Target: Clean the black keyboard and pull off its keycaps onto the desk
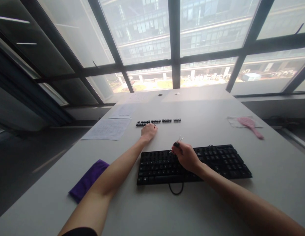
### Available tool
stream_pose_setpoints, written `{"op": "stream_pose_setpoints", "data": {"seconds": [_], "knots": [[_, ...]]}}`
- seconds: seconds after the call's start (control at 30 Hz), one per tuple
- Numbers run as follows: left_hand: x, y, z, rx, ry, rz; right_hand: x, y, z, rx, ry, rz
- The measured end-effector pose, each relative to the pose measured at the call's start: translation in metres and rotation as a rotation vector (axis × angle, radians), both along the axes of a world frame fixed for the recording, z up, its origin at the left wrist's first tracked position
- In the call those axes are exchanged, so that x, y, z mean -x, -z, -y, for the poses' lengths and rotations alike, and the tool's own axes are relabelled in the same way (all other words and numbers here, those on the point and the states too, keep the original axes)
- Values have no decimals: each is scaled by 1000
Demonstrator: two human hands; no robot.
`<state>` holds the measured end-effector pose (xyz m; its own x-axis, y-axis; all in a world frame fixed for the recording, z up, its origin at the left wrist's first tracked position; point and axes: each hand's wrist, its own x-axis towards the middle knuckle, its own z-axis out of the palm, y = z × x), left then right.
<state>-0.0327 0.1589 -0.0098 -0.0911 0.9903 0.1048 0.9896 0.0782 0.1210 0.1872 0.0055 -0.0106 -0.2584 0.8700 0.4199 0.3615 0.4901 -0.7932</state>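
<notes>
A black keyboard [164, 179] lies on the white table, with caps absent from part of its upper left. Over its top edge is my right hand [188, 156], closed around a keycap puller [176, 144] with a black grip and thin wire prongs. Farther forward, small black keycaps [166, 121] are set out in short groups in a line, and a second line [140, 124] begins in front of them at the left. At the right end of this second line rests my left hand [149, 131], its fingers curled together. What is between those fingertips is too small to make out.
A folded purple cloth [89, 179] lies beside my left forearm. Sheets of paper [106, 129] lie along the table's left edge. To the right, a pink hairbrush [249, 124] rests on a pale packet [232, 122]. A cable loop [176, 193] sticks out before the keyboard.
</notes>
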Motion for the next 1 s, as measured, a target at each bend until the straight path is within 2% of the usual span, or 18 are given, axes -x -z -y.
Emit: {"op": "stream_pose_setpoints", "data": {"seconds": [0.23, 0.57, 1.0], "knots": [[-3, 4, -4, -27, 14, 1, 0, -1, 0, 7, 5, 14], [25, 2, 31, -40, 305, -15, 0, 0, 0, -7, -5, 10], [23, 4, 29, -41, 316, -127, -2, 2, 0, 15, 13, 28]]}}
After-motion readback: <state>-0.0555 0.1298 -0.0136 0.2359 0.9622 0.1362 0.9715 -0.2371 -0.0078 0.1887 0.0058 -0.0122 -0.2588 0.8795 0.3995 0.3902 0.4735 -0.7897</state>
